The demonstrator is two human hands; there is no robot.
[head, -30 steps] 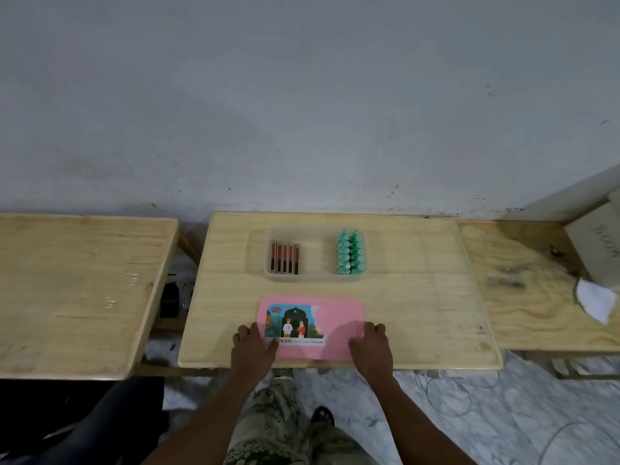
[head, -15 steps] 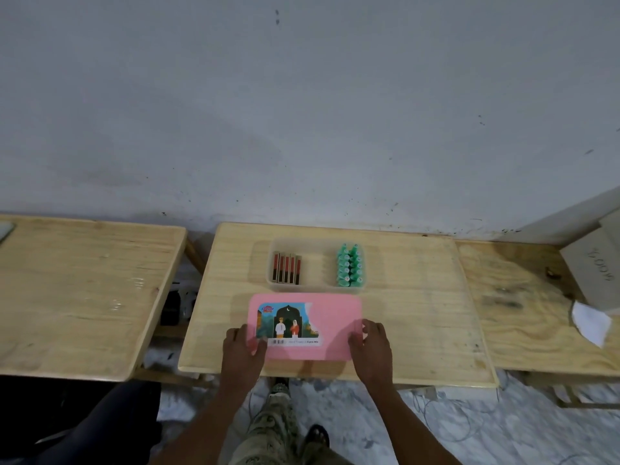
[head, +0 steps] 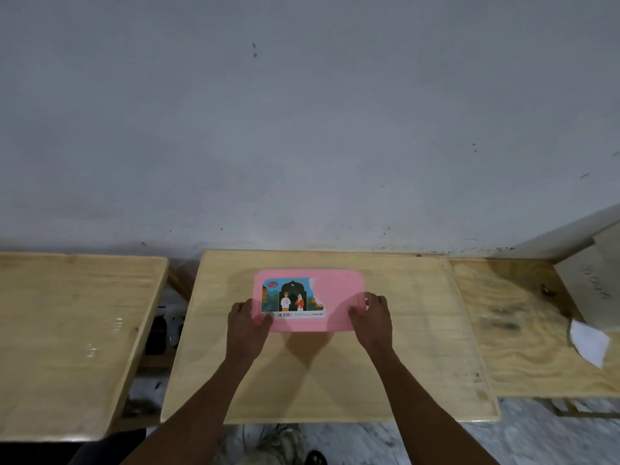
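Note:
A pink rectangular lid (head: 339, 297) with a colourful picture label on its left half sits over the far middle of the centre wooden table (head: 335, 380). My left hand (head: 246, 325) grips its near left corner, thumb on top. At the near right corner, my right hand (head: 372, 317) holds it the same way. The clear tray with red sticks and green bottles seen earlier is hidden under the lid; whether the lid rests on it or hovers above it cannot be told.
A second wooden table (head: 67, 330) stands to the left across a gap. A third table (head: 520, 347) adjoins on the right, bearing a white paper scrap (head: 588, 342) and a leaning board (head: 590, 290). The grey wall runs right behind.
Both hands lifted the pink lid from the table's near edge and carried it away from me, over the clear tray, which is now covered from view.

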